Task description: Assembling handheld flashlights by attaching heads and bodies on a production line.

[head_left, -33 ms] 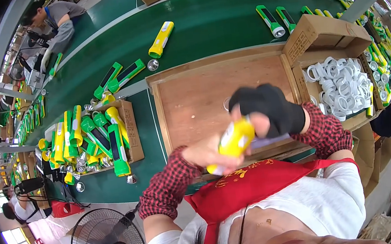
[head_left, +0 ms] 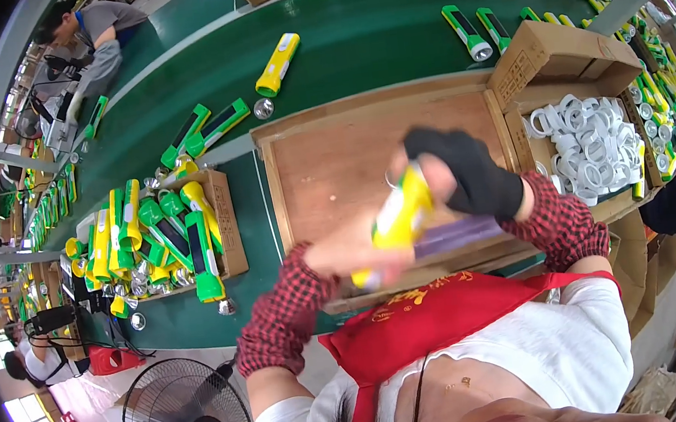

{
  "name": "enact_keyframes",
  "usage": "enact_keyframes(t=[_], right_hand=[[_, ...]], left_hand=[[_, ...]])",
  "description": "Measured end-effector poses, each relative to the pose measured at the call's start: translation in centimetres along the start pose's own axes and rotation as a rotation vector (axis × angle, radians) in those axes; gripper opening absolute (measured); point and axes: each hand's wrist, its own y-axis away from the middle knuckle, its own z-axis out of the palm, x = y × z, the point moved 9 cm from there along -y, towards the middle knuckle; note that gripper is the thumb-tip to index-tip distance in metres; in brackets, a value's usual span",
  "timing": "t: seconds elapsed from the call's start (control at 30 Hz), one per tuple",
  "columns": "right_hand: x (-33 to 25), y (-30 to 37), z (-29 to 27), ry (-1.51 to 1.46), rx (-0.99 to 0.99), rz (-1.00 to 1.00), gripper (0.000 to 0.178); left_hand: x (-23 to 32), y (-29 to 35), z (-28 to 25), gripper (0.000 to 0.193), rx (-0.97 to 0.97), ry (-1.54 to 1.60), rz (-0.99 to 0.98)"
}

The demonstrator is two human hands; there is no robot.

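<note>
The bare left hand [head_left: 359, 246] wraps its fingers round a yellow-and-green plastic flashlight [head_left: 399, 213]; the black-gloved right hand [head_left: 463, 174] pinches its one-o'clock end, probably for twisting, which calls for steady holding.

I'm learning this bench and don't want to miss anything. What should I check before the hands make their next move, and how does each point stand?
1. Left hand closed around the yellow flashlight: ok.
2. Right hand firmly gripping the flashlight's upper end: cannot tell; its fingers are there, but blurred.
3. Supply of white rings to the person's right: ok, a heap of them.
4. Spare room in the left carton: not ok; it looks heaped with flashlights.
5. Wooden tray free of other items: not ok; a purple item lies near its front edge.
</note>
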Motion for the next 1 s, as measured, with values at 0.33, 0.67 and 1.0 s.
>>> enact_keyframes(t=[0.33, 0.67, 1.0], right_hand=[[7.8, 2.1, 2.4, -0.599, -0.001, 0.483, 0.050], [14.6, -1.7, -0.7, -0.028, 0.153, 0.417, 0.038], [28.3, -1.9, -8.4, 0.526, 0.324, 0.458, 0.050]], left_hand=[[-0.3, -1.2, -2.4, 0.036, 0.096, 0.118, -0.112], [3.4, -5.9, -10.5, 0.040, 0.751, -0.870, 0.163], [0.1, -7.7, -32.2, 0.052, 1.084, 0.825, 0.348]])
